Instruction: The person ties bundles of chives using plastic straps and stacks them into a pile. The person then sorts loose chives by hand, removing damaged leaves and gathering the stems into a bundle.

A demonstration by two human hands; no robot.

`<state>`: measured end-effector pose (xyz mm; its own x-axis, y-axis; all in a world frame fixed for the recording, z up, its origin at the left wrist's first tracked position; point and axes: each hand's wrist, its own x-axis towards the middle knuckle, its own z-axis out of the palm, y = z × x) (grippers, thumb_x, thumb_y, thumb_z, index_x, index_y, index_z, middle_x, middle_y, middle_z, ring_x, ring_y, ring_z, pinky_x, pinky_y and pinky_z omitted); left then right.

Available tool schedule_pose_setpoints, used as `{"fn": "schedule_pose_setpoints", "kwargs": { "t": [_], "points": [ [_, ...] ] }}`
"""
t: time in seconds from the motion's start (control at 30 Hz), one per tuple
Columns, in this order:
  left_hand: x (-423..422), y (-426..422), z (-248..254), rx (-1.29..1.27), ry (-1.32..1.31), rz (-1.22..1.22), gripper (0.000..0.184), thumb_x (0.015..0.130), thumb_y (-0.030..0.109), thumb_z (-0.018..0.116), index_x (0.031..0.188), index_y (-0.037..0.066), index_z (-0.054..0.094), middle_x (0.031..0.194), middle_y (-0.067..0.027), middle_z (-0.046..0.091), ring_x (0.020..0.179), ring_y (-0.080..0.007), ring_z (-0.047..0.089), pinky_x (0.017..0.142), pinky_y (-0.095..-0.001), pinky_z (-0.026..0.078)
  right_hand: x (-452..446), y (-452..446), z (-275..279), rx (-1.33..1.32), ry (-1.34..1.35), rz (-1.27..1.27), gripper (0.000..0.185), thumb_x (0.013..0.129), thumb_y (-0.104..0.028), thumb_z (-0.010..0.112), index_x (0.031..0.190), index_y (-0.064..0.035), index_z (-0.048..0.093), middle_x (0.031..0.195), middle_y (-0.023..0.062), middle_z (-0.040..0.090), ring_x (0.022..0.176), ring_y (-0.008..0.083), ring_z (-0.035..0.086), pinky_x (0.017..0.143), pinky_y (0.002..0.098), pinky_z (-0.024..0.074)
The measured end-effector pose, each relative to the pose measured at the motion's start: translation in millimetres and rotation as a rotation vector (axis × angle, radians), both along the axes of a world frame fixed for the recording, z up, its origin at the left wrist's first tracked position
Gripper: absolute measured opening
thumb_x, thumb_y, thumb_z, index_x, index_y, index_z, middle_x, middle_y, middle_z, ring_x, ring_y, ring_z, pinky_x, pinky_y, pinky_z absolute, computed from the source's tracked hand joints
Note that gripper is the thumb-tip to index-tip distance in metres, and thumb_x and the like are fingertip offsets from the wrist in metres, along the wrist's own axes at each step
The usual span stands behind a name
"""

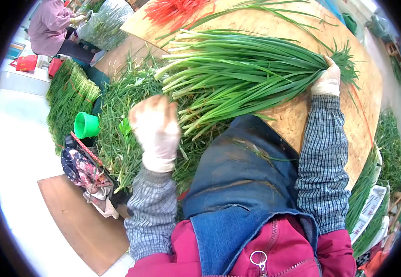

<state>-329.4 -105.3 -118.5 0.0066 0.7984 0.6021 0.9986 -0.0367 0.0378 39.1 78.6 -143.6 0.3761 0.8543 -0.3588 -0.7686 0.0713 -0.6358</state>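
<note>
While the right hand (328,77) grips the green stalks (251,64) at the bench (289,124), the blurred left hand (156,124) is near their pale ends (175,49), its grasp impossible to tell.

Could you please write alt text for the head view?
A person's right hand grips a bunch of long green stalks over a wooden board; the left hand, blurred, is near their pale ends, with loose greens heaped nearby.

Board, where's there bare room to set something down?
Bare board lies between the bunch, apron and right sleeve, and right of that sleeve, crossed by a red string. Crowded: the far edge, with red ties and loose leaves.
</note>
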Motion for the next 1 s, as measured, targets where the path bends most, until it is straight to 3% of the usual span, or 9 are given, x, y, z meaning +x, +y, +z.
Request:
{"fn": "schedule_pose_setpoints", "kwargs": {
  "t": [0.13, 0.23, 0.27, 0.4, 0.5, 0.53, 0.63, 0.93, 1.0],
  "points": [
    [27.6, 35.0, -7.3, -0.17, -0.027, -0.006, 0.02, 0.083, 0.019, 0.062, 0.093, 0.002, 0.065, 0.085, -0.0063, 0.065, 0.082, -0.0193, 0.058, 0.084, -0.0347, 0.04, -3.8, -0.2, 3.4, -0.034, 0.008, -0.038, 0.017, 0.083, -0.013, 0.049, 0.083, 0.0014, 0.058, 0.081, 0.0156, 0.064, 0.069, 0.0306, 0.061, 0.069, 0.0408, 0.0523],
    [26.0, 37.7, -10.8, -0.299, -1.125, -0.172, 0.016, 0.08, 0.014, 0.063, 0.088, 0.001, 0.068, 0.08, -0.0112, 0.067, 0.074, -0.0192, 0.06, 0.074, -0.0306, 0.045, -3.6, -0.3, 2.3, -0.036, -0.045, -0.054, 0.019, 0.084, -0.015, 0.048, 0.084, 0.0009, 0.059, 0.081, 0.0154, 0.064, 0.07, 0.0308, 0.061, 0.07, 0.0406, 0.0515],
    [26.9, 37.1, -8.3, -0.308, -1.208, -0.141, 0.014, 0.077, 0.007, 0.064, 0.087, -0.002, 0.069, 0.079, -0.0117, 0.068, 0.071, -0.0155, 0.061, 0.068, -0.024, 0.046, -4.5, -1.7, 4.8, -0.05, -0.046, -0.047, 0.019, 0.084, -0.015, 0.048, 0.084, 0.0009, 0.058, 0.081, 0.0153, 0.064, 0.071, 0.0308, 0.061, 0.07, 0.0407, 0.0515],
    [27.7, 35.8, 3.3, -0.376, -1.32, -0.094, 0.016, 0.075, 0.007, 0.064, 0.085, -0.005, 0.067, 0.076, -0.0112, 0.066, 0.069, -0.0143, 0.059, 0.07, -0.0251, 0.046, -3.5, -5.2, 4.5, -0.041, 0.021, 0.026, 0.013, 0.08, -0.011, 0.053, 0.083, 0.001, 0.058, 0.08, 0.0144, 0.064, 0.066, 0.0298, 0.061, 0.065, 0.0406, 0.0529],
    [19.0, 38.7, 9.3, -0.512, -1.123, -0.18, 0.018, 0.073, 0.009, 0.065, 0.085, -0.005, 0.067, 0.074, -0.0122, 0.066, 0.067, -0.0147, 0.059, 0.068, -0.0249, 0.045, -6.9, -4.9, 9.1, -0.069, 0.011, -0.001, 0.017, 0.083, -0.015, 0.049, 0.082, -0.0004, 0.058, 0.08, 0.0145, 0.064, 0.068, 0.0301, 0.06, 0.068, 0.0405, 0.0519],
    [15.6, 38.1, 12.4, -0.607, -1.069, -0.218, 0.019, 0.076, 0.008, 0.064, 0.089, -0.004, 0.066, 0.081, -0.0069, 0.065, 0.077, -0.012, 0.056, 0.074, -0.0238, 0.043, -7.8, -4.6, 9.3, -0.084, 0.002, -0.021, 0.019, 0.085, -0.016, 0.047, 0.082, -0.001, 0.058, 0.08, 0.0147, 0.064, 0.07, 0.0303, 0.06, 0.07, 0.0405, 0.0513],
    [18.5, 34.7, 18.9, -0.648, -0.982, -0.219, 0.016, 0.074, 0.007, 0.065, 0.086, -0.003, 0.066, 0.077, -0.0051, 0.063, 0.072, -0.0106, 0.055, 0.069, -0.0233, 0.043, -2.6, -4.0, 5.0, -0.031, 0.058, 0.04, 0.012, 0.08, -0.012, 0.053, 0.08, -0.0007, 0.057, 0.077, 0.0126, 0.063, 0.064, 0.0295, 0.06, 0.064, 0.0401, 0.0522],
    [16.7, 28.9, 5.1, -0.59, -1.451, -0.135, 0.011, 0.072, 0.002, 0.063, 0.081, -0.003, 0.066, 0.073, -0.0038, 0.063, 0.068, -0.0097, 0.055, 0.065, -0.0227, 0.043, -9.6, -12.4, 24.7, 0.049, -0.061, 0.011, 0.013, 0.081, -0.011, 0.052, 0.08, 0.0007, 0.057, 0.076, 0.0137, 0.063, 0.063, 0.0283, 0.06, 0.062, 0.0368, 0.0525],
    [18.9, 30.7, 10.9, -0.67, -1.345, -0.115, 0.014, 0.073, 0.005, 0.063, 0.084, -0.003, 0.066, 0.076, -0.0045, 0.064, 0.07, -0.01, 0.055, 0.068, -0.0233, 0.044, -2.4, -2.7, 21.8, 0.092, -0.1, -0.021, 0.012, 0.081, -0.009, 0.052, 0.08, 0.0024, 0.057, 0.076, 0.0139, 0.062, 0.062, 0.0278, 0.06, 0.061, 0.0358, 0.0528]
  ]
}}
